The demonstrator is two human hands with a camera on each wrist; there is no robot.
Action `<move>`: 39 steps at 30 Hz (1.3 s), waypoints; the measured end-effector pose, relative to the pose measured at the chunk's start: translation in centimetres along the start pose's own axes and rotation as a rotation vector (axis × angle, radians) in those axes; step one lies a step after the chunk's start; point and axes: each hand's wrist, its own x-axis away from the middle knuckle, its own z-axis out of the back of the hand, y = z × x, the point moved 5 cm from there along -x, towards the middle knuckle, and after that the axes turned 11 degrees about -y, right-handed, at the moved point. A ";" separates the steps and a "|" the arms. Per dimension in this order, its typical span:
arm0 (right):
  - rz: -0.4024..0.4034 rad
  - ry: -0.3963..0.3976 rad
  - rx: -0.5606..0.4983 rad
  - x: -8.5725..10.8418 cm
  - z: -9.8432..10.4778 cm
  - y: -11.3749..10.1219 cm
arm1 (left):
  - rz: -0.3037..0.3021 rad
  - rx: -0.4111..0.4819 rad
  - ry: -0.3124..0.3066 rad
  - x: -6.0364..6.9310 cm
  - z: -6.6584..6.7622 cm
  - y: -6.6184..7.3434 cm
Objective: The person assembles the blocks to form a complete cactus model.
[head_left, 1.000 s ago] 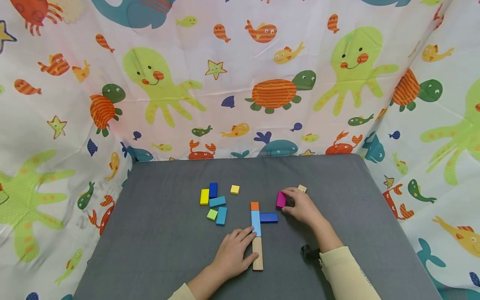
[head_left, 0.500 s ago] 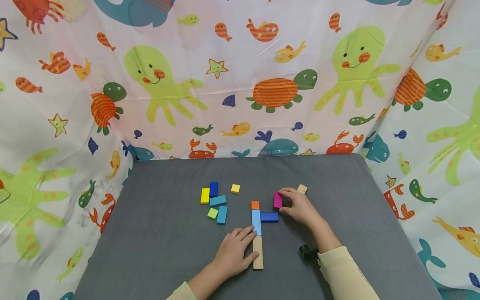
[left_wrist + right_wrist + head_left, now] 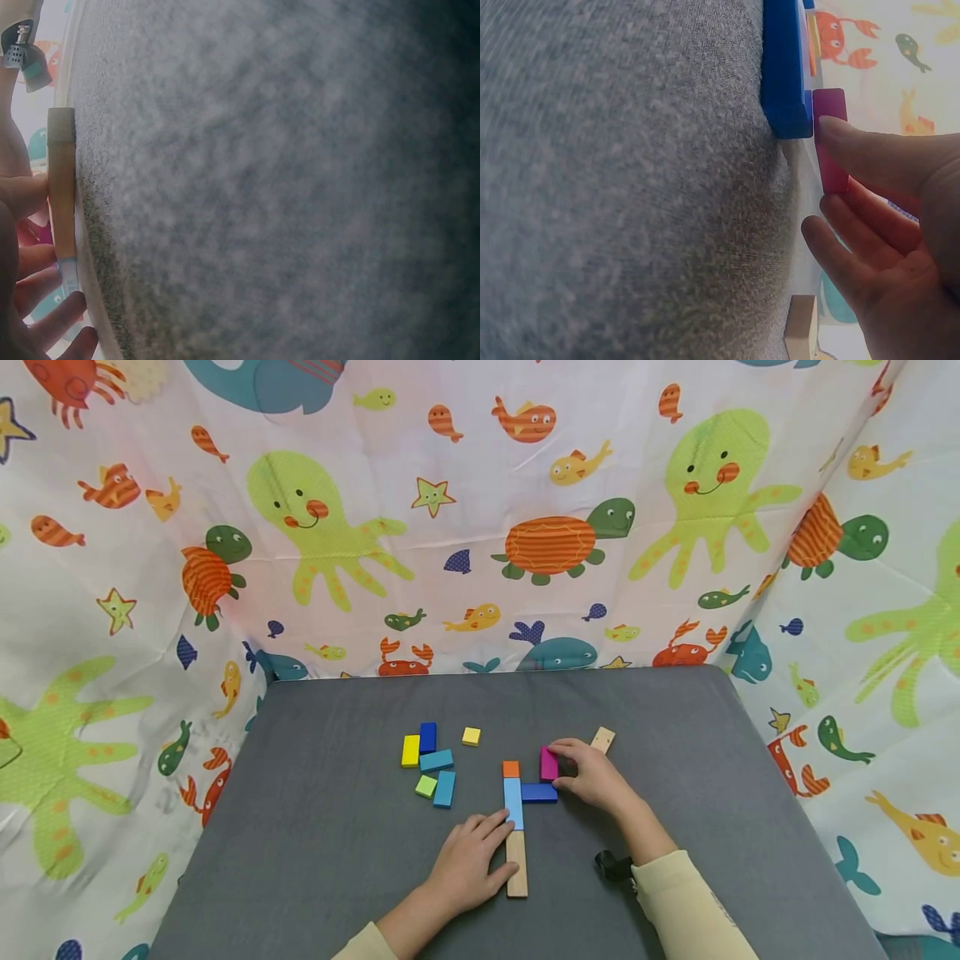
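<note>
A column of blocks lies mid-table: a long wooden block (image 3: 517,865), a light blue block (image 3: 513,802), and an orange block (image 3: 511,769) at the far end. My left hand (image 3: 467,862) rests along its left side, thumb at the wooden block and fingertips touching the light blue one. A dark blue block (image 3: 539,793) juts right from the light blue block. Just beyond it, my right hand (image 3: 592,774) pinches a magenta block (image 3: 548,764) between thumb and fingers. In the right wrist view the magenta block (image 3: 831,161) shows close to the dark blue block (image 3: 786,71).
Left of the column lies a cluster of yellow (image 3: 410,751), dark blue (image 3: 427,737), blue (image 3: 444,790) and green blocks (image 3: 426,787). A small yellow block (image 3: 471,737) sits apart from it. Behind my right hand is another wooden block (image 3: 603,740). Patterned curtain (image 3: 465,527) borders the grey table (image 3: 337,860).
My right hand has slid the magenta block leftward, to beyond the dark blue block. More of the wooden block behind that hand shows. The left hand has stayed in place.
</note>
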 end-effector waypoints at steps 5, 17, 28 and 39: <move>0.005 -0.003 0.001 0.0 -0.1 0.1 | -0.002 -0.003 0.003 0.0 0.0 0.1; 0.022 -0.039 -0.017 -0.2 -0.1 0.4 | 0.008 -0.002 -0.005 -0.1 -0.2 0.0; 0.054 0.045 0.014 -0.4 -0.1 0.6 | -0.005 0.004 0.003 0.0 0.1 -0.1; 0.062 0.046 0.065 -0.4 -0.4 0.2 | 0.000 0.006 -0.015 0.1 -0.1 -0.1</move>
